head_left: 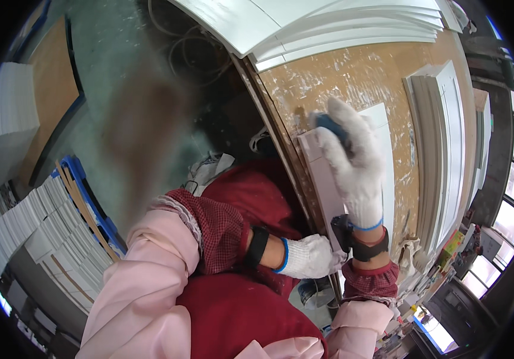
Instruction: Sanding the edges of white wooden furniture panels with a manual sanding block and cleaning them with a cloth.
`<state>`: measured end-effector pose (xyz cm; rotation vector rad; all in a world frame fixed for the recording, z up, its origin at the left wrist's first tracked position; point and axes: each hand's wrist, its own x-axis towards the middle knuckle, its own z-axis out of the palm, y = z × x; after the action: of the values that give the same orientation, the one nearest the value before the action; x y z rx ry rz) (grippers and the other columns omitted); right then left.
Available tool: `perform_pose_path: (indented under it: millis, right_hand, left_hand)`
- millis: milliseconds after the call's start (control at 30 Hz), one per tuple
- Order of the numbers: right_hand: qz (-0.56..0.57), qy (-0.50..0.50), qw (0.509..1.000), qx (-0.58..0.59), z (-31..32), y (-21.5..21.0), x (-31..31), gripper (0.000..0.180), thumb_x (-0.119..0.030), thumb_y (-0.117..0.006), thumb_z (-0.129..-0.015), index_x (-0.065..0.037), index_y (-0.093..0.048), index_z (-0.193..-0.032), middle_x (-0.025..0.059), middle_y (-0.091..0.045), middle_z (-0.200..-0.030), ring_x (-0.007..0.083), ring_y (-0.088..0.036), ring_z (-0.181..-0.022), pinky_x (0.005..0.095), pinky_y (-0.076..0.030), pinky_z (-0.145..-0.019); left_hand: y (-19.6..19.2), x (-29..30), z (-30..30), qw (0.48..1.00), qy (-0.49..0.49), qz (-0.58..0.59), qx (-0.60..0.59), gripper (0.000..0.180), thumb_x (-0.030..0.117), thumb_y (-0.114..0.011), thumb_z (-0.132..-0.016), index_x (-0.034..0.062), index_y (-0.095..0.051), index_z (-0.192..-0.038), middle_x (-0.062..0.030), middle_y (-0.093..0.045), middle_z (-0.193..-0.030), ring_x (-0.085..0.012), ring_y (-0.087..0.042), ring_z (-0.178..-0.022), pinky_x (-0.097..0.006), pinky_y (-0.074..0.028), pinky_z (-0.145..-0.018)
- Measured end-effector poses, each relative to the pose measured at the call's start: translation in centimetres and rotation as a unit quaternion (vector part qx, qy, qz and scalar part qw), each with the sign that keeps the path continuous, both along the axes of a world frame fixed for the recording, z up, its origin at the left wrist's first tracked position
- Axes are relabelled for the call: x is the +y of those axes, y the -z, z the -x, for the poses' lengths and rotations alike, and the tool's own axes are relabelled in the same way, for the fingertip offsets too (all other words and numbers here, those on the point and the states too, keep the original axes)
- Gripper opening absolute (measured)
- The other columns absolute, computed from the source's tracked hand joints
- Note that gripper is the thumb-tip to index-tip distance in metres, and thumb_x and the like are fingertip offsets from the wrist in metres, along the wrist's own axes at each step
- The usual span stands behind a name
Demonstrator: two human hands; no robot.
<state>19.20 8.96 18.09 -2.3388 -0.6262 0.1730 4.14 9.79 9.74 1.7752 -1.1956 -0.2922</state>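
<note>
Head view: blue object (330, 125) sits between the right fingers (349, 118).

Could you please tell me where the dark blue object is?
The dark blue object is right of centre in the head view, held in the right hand by the far end of the white panel.

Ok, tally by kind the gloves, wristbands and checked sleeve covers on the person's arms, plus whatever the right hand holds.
White gloves: 2
Dark wristbands: 2
Red checked sleeve covers: 2
Dark blue object in the right hand: 1
Total: 7
</note>
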Motion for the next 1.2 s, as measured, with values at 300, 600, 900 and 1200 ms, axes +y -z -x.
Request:
perform_pose_path:
  millis: [300,600,900,1200]
  right_hand:
    - [-0.093,0.257,0.941,0.2,2.5,-2.3,-5.5,0.053,-0.012,-0.075,-0.084,0.006,-0.055,-0.13,0.0166,-0.061,-0.127,0.0205,-0.059,-0.114,0.0323,-0.048,-0.097]
    - [-0.012,0.205,0.967,0.151,3.4,-2.4,-4.9,0.047,-0.011,-0.075,-0.083,0.004,-0.059,-0.124,0.0149,-0.061,-0.125,0.0166,-0.061,-0.103,0.0294,-0.052,-0.085]
    - [0.098,0.196,0.969,0.114,2.5,-2.3,-3.0,0.041,-0.018,-0.077,-0.082,0.003,-0.063,-0.115,0.0135,-0.069,-0.095,0.016,-0.065,-0.085,0.0298,-0.053,-0.078]
    - [0.117,0.171,0.972,0.106,2.4,-2.1,-2.9,0.036,-0.023,-0.077,-0.081,-0.001,-0.064,-0.107,0.0163,-0.065,-0.085,0.0208,-0.063,-0.073,0.0316,-0.051,-0.069]
  left_hand:
    - [-2.5,1.0,-0.3,0.992,0.059,0.028,-0.106,0.01,0.017,-0.063,-0.076,0.0084,-0.064,-0.082,-0.0052,-0.064,-0.086,-0.0199,-0.064,-0.075,-0.035,-0.049,-0.061]
    - [-1.6,0.5,-1.4,0.976,-0.024,-0.059,-0.208,0.012,0.017,-0.058,-0.083,0.0125,-0.068,-0.088,-0.0018,-0.066,-0.087,-0.0223,-0.06,-0.092,-0.036,-0.042,-0.092]
    - [1.9,-1.7,1.6,0.982,-0.095,0.133,0.096,0.023,0.016,-0.048,-0.093,0.0131,-0.06,-0.113,-0.0103,-0.067,-0.097,-0.0259,-0.066,-0.091,-0.038,-0.042,-0.104]
    - [-1.2,1.3,-1.1,0.88,0.017,0.118,0.461,0.025,0.016,-0.05,-0.095,0.0097,-0.058,-0.118,-0.0156,-0.065,-0.093,-0.0321,-0.068,-0.08,-0.041,-0.055,-0.083]
